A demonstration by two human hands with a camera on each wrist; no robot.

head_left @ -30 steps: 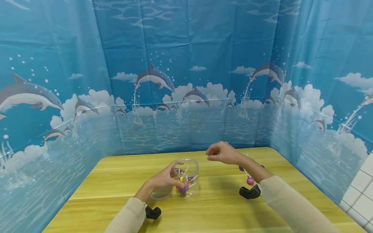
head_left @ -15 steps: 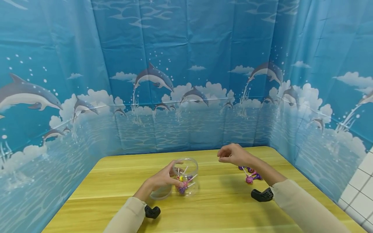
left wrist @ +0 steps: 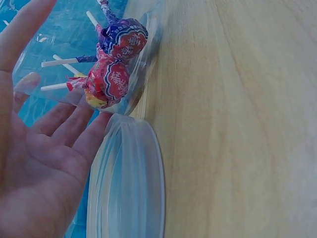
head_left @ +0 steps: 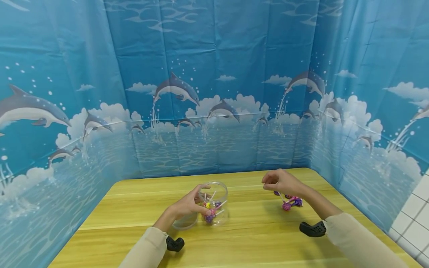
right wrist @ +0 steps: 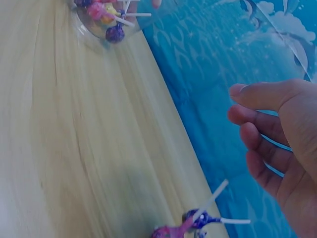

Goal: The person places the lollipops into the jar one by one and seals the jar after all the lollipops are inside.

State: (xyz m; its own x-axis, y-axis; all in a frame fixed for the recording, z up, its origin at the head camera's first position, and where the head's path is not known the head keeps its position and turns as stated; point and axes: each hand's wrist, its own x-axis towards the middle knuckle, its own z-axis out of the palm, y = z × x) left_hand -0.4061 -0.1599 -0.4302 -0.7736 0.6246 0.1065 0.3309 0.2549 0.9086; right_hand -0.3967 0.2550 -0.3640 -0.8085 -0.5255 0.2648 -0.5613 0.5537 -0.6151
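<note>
My left hand (head_left: 189,203) grips a clear plastic jar (head_left: 216,188), thumb at the front and fingers round the left and far side. Several wrapped lollipops (left wrist: 111,74), red, purple and yellow, lie inside it with white sticks pointing various ways. Above the table to the right, my right hand (head_left: 281,182) hangs with loosely bent fingers. Nothing shows between its thumb and fingertips in the right wrist view. Below and just beyond it, a small group of pink and purple lollipops (head_left: 286,206) lies loose on the wood.
A translucent round lid (left wrist: 129,178) lies on the table just left of the jar, partly behind my left forearm. The yellow wooden table (head_left: 134,208) ends at a blue dolphin-print curtain (head_left: 214,149) on its back and sides. White tiles (head_left: 413,208) show at the far right.
My right hand has moved right, away from the jar and towards the loose lollipops, uncovering more of them. My left hand and the jar have stayed in place.
</note>
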